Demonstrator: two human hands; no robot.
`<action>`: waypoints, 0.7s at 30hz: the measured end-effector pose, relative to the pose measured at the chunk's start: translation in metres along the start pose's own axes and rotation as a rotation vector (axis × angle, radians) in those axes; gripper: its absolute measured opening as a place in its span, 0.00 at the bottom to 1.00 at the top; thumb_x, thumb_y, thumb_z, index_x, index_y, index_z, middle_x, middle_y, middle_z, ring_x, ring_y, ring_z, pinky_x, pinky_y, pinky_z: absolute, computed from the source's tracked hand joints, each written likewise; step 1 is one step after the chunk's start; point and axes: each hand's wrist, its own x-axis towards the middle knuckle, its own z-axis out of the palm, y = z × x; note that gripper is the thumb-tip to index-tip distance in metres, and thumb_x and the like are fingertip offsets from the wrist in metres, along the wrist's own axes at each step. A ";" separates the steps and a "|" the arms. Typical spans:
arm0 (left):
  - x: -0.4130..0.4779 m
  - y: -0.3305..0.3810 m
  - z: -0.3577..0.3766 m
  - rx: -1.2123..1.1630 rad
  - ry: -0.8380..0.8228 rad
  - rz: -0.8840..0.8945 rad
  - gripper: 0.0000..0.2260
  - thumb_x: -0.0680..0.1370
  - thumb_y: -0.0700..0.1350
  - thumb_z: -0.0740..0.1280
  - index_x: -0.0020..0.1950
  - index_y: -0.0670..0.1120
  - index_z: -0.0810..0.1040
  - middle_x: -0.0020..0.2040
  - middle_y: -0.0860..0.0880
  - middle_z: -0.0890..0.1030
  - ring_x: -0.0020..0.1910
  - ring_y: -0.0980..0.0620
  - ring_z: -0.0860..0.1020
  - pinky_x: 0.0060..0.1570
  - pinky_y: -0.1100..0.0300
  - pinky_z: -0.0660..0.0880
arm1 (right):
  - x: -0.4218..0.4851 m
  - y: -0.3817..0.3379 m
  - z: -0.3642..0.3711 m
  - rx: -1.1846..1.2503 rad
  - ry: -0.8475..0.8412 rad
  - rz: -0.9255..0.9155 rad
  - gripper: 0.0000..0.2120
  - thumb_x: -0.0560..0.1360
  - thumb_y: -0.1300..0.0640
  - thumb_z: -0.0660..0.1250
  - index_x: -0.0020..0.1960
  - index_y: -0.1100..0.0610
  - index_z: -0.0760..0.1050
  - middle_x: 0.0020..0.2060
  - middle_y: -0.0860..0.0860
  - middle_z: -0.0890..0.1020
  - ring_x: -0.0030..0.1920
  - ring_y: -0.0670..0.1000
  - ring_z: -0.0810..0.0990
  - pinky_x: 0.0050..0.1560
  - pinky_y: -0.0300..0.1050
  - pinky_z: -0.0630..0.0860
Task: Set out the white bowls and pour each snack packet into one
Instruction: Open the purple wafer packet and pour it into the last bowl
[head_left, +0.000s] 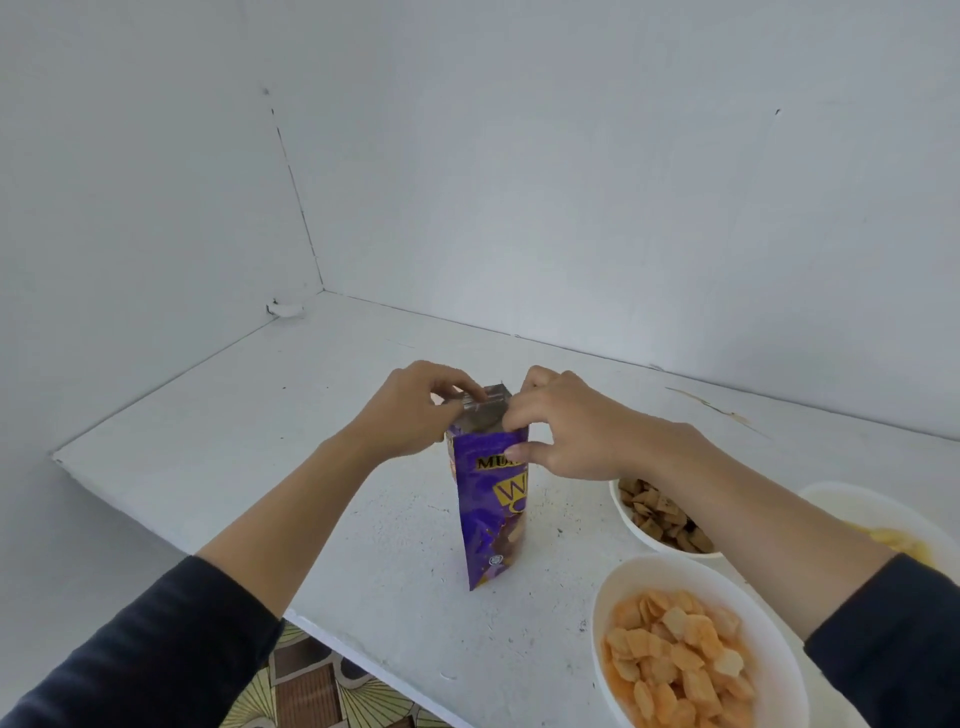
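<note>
On the white counter I see the purple packet upright beside the filled bowls, left hand and right hand both pinching its top edge, so I judge the opening step is in hand and the next move calls for a steady pull apart.

Glossy purple foil packet, silvery inside; matt, speckled white painted shelf.

Packet in left grip, right grip
</note>
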 end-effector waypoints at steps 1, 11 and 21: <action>-0.003 -0.001 0.000 -0.057 -0.004 -0.012 0.17 0.77 0.35 0.61 0.48 0.53 0.85 0.39 0.49 0.86 0.28 0.58 0.77 0.37 0.58 0.76 | 0.000 0.000 0.000 -0.003 0.060 0.006 0.04 0.79 0.49 0.68 0.46 0.48 0.79 0.44 0.42 0.81 0.56 0.46 0.68 0.59 0.48 0.62; -0.025 0.017 -0.003 -0.559 -0.016 0.053 0.15 0.82 0.58 0.60 0.68 0.57 0.70 0.58 0.51 0.84 0.55 0.53 0.84 0.53 0.56 0.80 | -0.004 -0.012 -0.040 0.067 0.575 0.175 0.07 0.79 0.52 0.68 0.45 0.53 0.80 0.34 0.43 0.74 0.48 0.46 0.68 0.61 0.52 0.61; -0.021 0.031 0.057 -0.709 0.037 0.127 0.22 0.78 0.46 0.72 0.68 0.60 0.69 0.53 0.53 0.83 0.51 0.52 0.86 0.44 0.63 0.81 | -0.041 -0.004 -0.083 0.344 0.998 0.398 0.20 0.75 0.51 0.67 0.33 0.60 0.63 0.26 0.54 0.66 0.32 0.58 0.65 0.35 0.47 0.63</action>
